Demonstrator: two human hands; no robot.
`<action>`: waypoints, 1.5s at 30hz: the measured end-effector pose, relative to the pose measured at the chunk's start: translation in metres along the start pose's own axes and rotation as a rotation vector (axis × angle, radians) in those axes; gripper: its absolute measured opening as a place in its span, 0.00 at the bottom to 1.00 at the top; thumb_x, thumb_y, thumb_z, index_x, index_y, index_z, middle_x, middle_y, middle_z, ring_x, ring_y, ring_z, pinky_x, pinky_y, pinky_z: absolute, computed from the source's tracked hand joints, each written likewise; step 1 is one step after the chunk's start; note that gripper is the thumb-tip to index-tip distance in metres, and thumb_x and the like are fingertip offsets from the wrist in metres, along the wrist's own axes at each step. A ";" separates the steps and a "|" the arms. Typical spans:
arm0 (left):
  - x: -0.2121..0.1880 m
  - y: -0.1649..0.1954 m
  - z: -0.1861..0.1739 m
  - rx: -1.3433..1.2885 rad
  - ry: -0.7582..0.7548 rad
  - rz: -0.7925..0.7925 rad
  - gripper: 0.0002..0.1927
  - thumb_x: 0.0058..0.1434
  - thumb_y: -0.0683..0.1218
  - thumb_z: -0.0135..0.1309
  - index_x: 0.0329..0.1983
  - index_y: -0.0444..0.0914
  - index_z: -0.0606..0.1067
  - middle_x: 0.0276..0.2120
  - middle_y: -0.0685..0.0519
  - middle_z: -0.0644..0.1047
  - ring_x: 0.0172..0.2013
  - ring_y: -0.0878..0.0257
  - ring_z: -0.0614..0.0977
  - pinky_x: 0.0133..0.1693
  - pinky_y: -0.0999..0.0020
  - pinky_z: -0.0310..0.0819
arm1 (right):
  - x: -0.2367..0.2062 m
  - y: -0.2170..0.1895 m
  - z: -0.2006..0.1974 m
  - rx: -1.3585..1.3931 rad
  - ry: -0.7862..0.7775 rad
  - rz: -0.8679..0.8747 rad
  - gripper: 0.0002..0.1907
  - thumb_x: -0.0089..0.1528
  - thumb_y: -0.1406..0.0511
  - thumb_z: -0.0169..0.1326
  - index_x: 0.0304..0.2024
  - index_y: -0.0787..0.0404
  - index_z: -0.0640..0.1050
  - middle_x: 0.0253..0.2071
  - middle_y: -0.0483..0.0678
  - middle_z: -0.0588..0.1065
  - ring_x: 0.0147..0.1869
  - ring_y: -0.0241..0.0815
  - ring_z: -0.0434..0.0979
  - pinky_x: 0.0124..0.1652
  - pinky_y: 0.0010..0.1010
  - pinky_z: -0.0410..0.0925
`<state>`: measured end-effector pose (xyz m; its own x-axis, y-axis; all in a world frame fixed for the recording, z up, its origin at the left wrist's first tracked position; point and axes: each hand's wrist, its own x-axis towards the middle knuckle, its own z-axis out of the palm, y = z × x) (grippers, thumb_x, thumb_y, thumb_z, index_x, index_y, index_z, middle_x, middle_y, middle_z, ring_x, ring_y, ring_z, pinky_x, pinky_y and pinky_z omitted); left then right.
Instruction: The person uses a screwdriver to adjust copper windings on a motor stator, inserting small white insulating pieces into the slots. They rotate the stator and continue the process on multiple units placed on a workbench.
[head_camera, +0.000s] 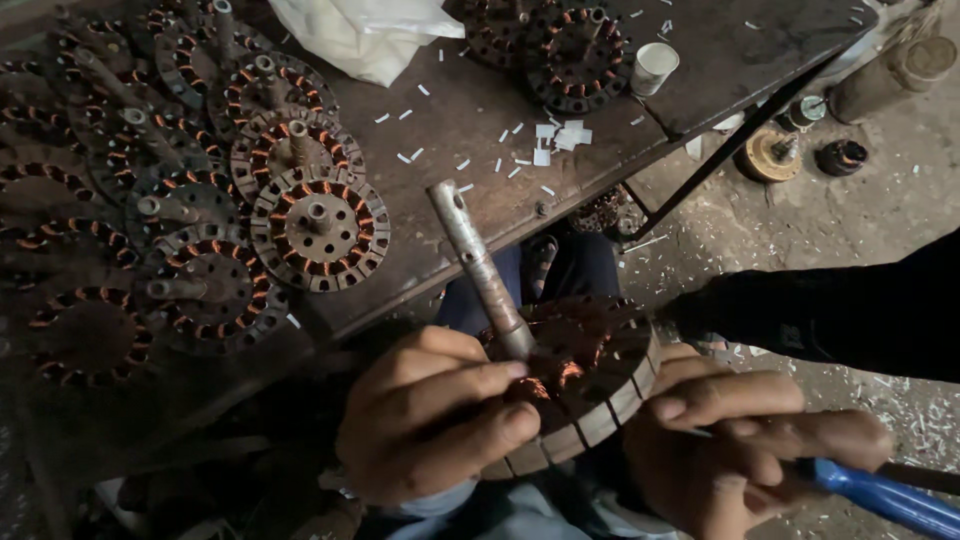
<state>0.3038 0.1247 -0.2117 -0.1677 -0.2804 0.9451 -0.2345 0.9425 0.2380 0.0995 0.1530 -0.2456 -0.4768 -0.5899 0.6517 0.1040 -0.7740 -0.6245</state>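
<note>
Stacked along the dark worktop (470, 130) at far left: wound stators (320, 230) with copper coils. Further right, left hand (435, 415) clenched in a grip on a stator (585, 375) held over the lap, below the worktop edge, its steel shaft (480, 265) tilted up and to the left. Right hand (740, 445) closed around a blue-handled tool (885, 495), fingertips (672, 408) touching the stator's rim. Scattered across the worktop: white paper slips (560, 137); beside them, a small white cup (655, 68).
</note>
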 end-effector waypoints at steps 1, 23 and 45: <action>-0.001 0.000 0.000 -0.017 0.005 0.012 0.19 0.67 0.40 0.64 0.59 0.40 0.74 0.49 0.48 0.78 0.43 0.61 0.80 0.40 0.66 0.85 | -0.002 0.002 -0.001 0.068 0.001 -0.014 0.12 0.70 0.63 0.48 0.51 0.56 0.61 0.31 0.51 0.75 0.29 0.40 0.81 0.34 0.35 0.79; -0.020 0.010 0.026 -0.356 0.231 -0.291 0.30 0.51 0.38 0.74 0.57 0.37 0.75 0.40 0.50 0.80 0.36 0.62 0.82 0.41 0.64 0.84 | 0.022 0.024 -0.104 0.014 -0.911 -0.021 0.37 0.68 0.40 0.45 0.40 0.70 0.79 0.52 0.64 0.81 0.54 0.57 0.84 0.60 0.46 0.73; -0.033 -0.006 0.028 -0.571 0.384 -0.208 0.25 0.59 0.48 0.71 0.58 0.43 0.77 0.39 0.52 0.81 0.32 0.65 0.78 0.31 0.69 0.76 | -0.009 -0.011 -0.134 -0.112 -0.830 0.240 0.23 0.77 0.60 0.41 0.48 0.75 0.79 0.56 0.65 0.78 0.65 0.62 0.78 0.70 0.62 0.64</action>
<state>0.2837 0.1233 -0.2502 0.1995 -0.4798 0.8544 0.3303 0.8538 0.4023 -0.0144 0.1981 -0.3021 0.3417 -0.7451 0.5728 0.0125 -0.6058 -0.7955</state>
